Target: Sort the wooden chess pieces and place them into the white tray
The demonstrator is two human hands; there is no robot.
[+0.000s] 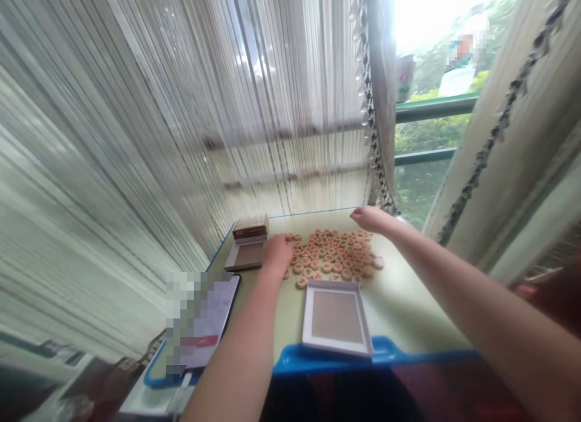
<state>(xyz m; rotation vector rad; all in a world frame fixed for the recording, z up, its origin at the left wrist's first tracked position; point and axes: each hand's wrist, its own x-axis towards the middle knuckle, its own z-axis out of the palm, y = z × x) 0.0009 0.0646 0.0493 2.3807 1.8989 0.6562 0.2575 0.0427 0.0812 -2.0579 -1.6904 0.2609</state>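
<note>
Several round wooden game pieces [333, 257] with red and dark marks lie spread on a pale green table [399, 301]. My left hand [276, 252] rests at the left edge of the pile, fingers curled down onto the pieces. At the far right side of the pile, my right hand [370, 218] lies with its fingers bent over the pieces. What either hand holds, if anything, is hidden. An empty shallow white box tray [336, 318] lies just in front of the pile.
A second open tray [247, 255] with a brown box [250, 227] behind it sits at the left. A phone [206, 322] lies near the table's blue front edge [327, 358]. Sheer curtains hang close behind and to both sides, with a window at the right.
</note>
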